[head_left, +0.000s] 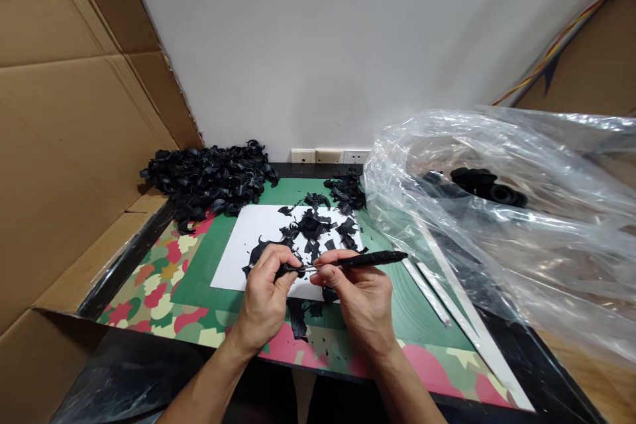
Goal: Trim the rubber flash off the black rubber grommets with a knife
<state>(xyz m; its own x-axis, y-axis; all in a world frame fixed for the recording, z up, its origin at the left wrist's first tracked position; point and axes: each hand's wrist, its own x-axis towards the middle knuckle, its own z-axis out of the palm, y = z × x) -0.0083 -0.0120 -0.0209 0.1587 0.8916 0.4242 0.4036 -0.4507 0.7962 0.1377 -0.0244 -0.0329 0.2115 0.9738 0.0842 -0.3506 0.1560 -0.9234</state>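
My left hand (267,293) is closed on a small black rubber part (285,269), most of it hidden by the fingers. In my right hand (366,298) is a pen-like tool with a black-wrapped handle (375,258) and a thin metal tip (311,268). The tip points left and meets the rubber part, or lies right beside it, between the two hands. Beneath them, a white sheet (231,248) bears loose black rubber scraps (311,224). More scraps (298,319) lie on the green mat (199,285) near the front edge.
A large heap of black rubber pieces (213,175) sits at the back left, with a smaller pile (346,189) at the back right. On the right, a clear plastic bag (521,258) holds black ribbed parts (489,187). White strips (452,315) lie nearby. Cardboard (74,119) walls the left side.
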